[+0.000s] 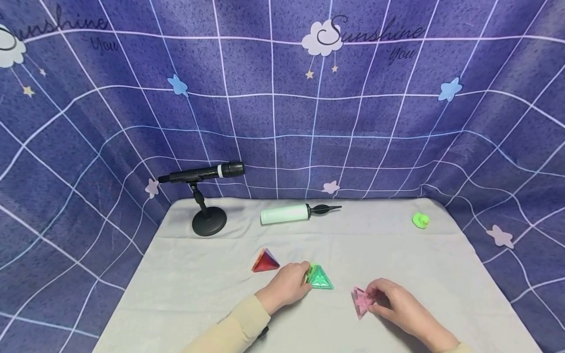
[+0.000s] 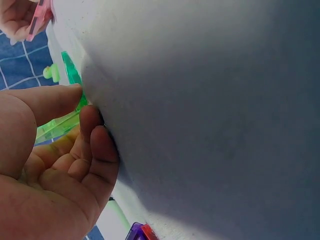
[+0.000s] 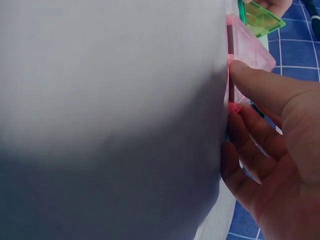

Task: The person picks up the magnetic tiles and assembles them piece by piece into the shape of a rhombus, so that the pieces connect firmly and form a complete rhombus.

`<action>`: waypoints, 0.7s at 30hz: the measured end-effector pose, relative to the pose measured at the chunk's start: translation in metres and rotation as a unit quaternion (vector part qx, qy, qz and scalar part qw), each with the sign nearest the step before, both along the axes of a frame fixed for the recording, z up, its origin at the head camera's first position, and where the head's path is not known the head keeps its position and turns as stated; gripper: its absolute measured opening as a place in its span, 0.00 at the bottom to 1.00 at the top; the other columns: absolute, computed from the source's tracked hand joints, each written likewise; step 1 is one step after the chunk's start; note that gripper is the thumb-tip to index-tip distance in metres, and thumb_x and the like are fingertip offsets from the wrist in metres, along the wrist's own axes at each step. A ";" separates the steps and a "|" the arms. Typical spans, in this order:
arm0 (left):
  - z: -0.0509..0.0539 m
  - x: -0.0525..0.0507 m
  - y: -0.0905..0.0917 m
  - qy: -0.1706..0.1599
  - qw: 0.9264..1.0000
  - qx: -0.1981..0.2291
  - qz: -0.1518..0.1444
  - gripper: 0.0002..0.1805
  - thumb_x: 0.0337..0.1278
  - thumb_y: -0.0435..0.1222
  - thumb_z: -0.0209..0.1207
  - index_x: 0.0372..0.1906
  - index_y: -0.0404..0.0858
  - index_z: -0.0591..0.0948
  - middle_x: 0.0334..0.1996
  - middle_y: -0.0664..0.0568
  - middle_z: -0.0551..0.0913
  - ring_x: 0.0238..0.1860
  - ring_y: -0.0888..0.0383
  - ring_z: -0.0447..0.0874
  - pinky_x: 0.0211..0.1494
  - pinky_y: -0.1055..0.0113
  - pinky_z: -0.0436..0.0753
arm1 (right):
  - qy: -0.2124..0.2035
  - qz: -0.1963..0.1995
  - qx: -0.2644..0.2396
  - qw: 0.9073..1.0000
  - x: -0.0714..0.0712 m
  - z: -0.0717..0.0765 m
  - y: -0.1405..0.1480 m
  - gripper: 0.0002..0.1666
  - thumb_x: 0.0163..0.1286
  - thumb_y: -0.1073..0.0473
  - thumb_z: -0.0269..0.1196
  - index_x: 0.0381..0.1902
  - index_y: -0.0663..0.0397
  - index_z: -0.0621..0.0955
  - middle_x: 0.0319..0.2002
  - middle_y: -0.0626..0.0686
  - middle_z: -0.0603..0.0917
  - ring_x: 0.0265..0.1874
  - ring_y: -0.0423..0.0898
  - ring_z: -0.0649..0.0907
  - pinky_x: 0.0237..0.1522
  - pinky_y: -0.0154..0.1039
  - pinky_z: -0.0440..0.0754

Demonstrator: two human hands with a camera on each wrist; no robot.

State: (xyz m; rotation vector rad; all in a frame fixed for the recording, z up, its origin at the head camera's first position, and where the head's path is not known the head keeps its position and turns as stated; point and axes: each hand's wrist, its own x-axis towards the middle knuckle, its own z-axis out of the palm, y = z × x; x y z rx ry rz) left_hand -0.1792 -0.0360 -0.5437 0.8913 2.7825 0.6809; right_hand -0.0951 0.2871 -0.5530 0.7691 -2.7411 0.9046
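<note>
My left hand (image 1: pixel 289 284) pinches a lime-green triangular magnetic tile (image 2: pixel 59 127) between thumb and fingers. A darker green triangular tile (image 1: pixel 321 279) stands against it, its lower edge at the tabletop. To the right, my right hand (image 1: pixel 399 303) holds a pink triangular tile (image 1: pixel 361 301) by its right side. In the right wrist view the thumb lies on the near edge of the pink tile (image 3: pixel 250 47), with fingers at its lower corner. A gap separates the pink tile from the green pair.
A small pyramid of red, orange and purple tiles (image 1: pixel 266 261) sits left of the green ones. Along the back are a microphone on a stand (image 1: pixel 209 220), a pale green hand pump (image 1: pixel 286 214) and a green toy duck (image 1: pixel 421 220). Patterned blue cloth (image 1: pixel 282 113) hangs behind.
</note>
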 end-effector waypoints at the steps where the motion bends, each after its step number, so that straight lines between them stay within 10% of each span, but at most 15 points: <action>1: 0.000 0.000 0.000 0.001 1.000 0.000 0.000 0.13 0.59 0.37 0.70 0.43 0.41 0.79 0.24 0.60 0.72 0.27 0.63 0.71 0.32 0.67 0.72 | -0.002 -0.004 0.001 1.000 0.000 0.000 0.000 0.20 0.58 0.61 0.79 0.44 0.44 0.82 0.41 0.36 0.82 0.40 0.36 0.82 0.44 0.41 0.83; 21: 0.002 0.001 0.001 0.009 1.000 -0.002 0.002 0.12 0.58 0.37 0.70 0.42 0.41 0.78 0.23 0.60 0.71 0.27 0.63 0.70 0.31 0.67 0.71 | 0.043 -0.037 0.014 0.998 -0.008 -0.003 -0.015 0.19 0.54 0.61 0.81 0.44 0.56 0.88 0.37 0.38 0.82 0.32 0.32 0.77 0.33 0.35 0.79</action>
